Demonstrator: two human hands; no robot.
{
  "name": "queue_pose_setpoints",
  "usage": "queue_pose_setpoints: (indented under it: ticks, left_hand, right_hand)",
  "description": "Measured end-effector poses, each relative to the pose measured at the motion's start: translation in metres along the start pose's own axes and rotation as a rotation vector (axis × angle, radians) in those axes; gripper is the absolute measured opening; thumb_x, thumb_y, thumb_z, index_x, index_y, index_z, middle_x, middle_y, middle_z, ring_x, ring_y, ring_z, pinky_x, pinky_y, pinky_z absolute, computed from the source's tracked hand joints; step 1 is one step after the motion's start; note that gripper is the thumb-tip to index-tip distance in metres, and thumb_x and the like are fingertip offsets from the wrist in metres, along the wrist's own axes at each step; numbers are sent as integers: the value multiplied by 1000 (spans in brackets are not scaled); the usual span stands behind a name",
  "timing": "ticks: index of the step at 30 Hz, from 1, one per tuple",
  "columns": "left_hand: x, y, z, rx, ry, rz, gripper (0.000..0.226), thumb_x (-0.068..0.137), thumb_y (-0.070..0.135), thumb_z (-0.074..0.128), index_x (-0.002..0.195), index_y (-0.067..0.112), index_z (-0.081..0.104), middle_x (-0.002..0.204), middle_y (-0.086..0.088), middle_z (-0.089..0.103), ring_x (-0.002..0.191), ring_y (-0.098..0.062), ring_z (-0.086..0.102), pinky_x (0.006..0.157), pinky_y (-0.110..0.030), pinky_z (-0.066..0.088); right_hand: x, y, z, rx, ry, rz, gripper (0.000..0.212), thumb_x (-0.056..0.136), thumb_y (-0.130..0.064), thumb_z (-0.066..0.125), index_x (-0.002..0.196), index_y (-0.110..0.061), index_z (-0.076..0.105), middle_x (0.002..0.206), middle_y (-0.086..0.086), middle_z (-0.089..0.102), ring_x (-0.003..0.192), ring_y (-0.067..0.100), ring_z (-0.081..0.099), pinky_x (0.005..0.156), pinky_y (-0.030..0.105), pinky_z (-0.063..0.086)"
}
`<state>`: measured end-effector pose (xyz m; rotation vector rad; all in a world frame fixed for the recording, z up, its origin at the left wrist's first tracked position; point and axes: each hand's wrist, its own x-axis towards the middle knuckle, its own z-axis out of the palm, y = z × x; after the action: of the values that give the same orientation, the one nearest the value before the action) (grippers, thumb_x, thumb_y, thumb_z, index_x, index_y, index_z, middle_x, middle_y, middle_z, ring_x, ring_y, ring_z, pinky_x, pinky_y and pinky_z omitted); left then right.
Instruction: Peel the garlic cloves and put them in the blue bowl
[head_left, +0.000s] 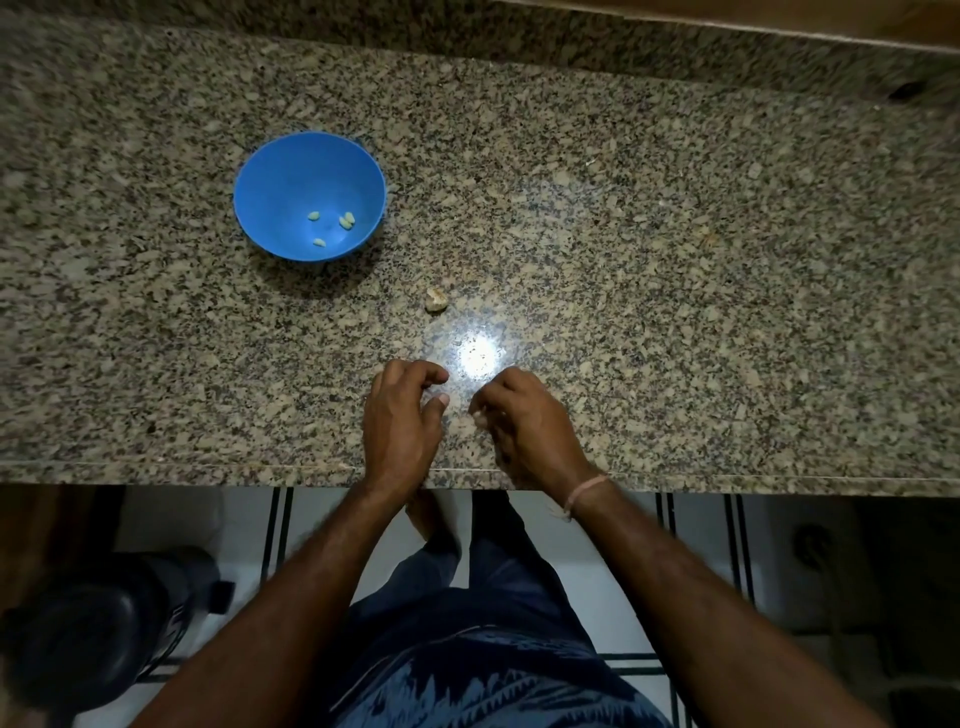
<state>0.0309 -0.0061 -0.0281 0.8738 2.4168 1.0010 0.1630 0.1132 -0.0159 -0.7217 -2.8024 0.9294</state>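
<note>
Garlic cloves (332, 226), peeled, lie in the blue bowl (270, 176), left on the granite counter (675, 260); one loose piece (436, 300) sits apart on open stone. Near the front edge, the hands are apart: left hand (400, 415) loosely curled, holding nothing; right hand (524, 421) blurred, grip unclear.

We reach both forearms forward, the hands side by side, near each other but apart. Our left hand (402, 421) lies knuckles up, fingers loosely curled, thumb tip showing. Our right hand (527, 426) (blurred) curls its fingers inward.
</note>
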Motion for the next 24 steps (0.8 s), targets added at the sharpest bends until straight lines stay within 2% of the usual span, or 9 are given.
queue_pose_setpoints:
  ticks: [3, 6, 9, 11, 14, 17, 20, 24]
  left_hand:
    - [2, -1, 0, -8, -16, -12, 26, 91, 12, 73, 113, 24, 65, 113, 4, 54, 108, -21, 57, 89, -49, 54]
    - [3, 1, 0, -9, -23, -10, 27, 90, 13, 74, 113, 23, 64, 115, 2, 54, 109, -21, 56, 90, -49, 53]
    - [5, 6, -2, 38, -24, 6, 28, 90, 17, 75, 115, 23, 64, 116, 2, 53, 112, -20, 53, 88, -43, 52]
    - [8, 10, -3, 82, -22, 3, 29, 89, 22, 77, 115, 24, 63, 117, 3, 53, 112, -20, 51, 84, -39, 49]
    - [13, 15, -2, 129, -34, -43, 30, 89, 28, 78, 112, 29, 60, 116, 6, 51, 110, -19, 49, 79, -36, 43]
    - [16, 15, -3, 136, -53, -70, 31, 88, 30, 79, 110, 31, 58, 114, 9, 48, 110, -19, 48, 77, -34, 38]
    - [16, 16, -2, 170, -49, -66, 32, 88, 28, 80, 111, 30, 58, 114, 7, 49, 110, -20, 48, 76, -34, 37]
    - [15, 18, -2, 196, -32, -51, 33, 88, 25, 81, 112, 27, 58, 115, 3, 52, 110, -21, 47, 77, -35, 36]
  right_hand:
    - [13, 2, -1, 0, 64, 48, 8, 99, -14, 67, 96, -21, 64, 99, -8, 50, 93, 14, 46, 68, 37, 49]
    - [17, 1, -1, -18, 105, 63, 12, 99, -11, 64, 94, -20, 60, 98, -7, 49, 92, 14, 43, 66, 33, 45]
    - [18, 2, -3, 98, 143, 143, 16, 98, -6, 64, 91, -19, 58, 90, -7, 57, 83, 13, 52, 66, 30, 46]
    - [24, 2, -8, 213, 116, 238, 19, 95, -1, 65, 86, -18, 62, 82, -7, 67, 76, 11, 64, 66, 34, 56]
    - [40, 0, -17, 291, 43, 369, 20, 89, -1, 77, 78, -16, 72, 74, -6, 73, 69, 5, 71, 69, 34, 63]
    - [56, 0, -28, 315, -17, 460, 16, 83, -3, 85, 74, -12, 76, 69, -5, 76, 62, 3, 73, 67, 26, 63]
    - [66, -2, -33, 261, -64, 518, 14, 80, -5, 88, 71, -12, 79, 67, -7, 76, 60, -3, 71, 63, 15, 56]
    - [70, -9, -30, 144, -53, 522, 16, 82, -4, 83, 70, -15, 79, 67, -9, 74, 62, -1, 70, 67, 20, 59]
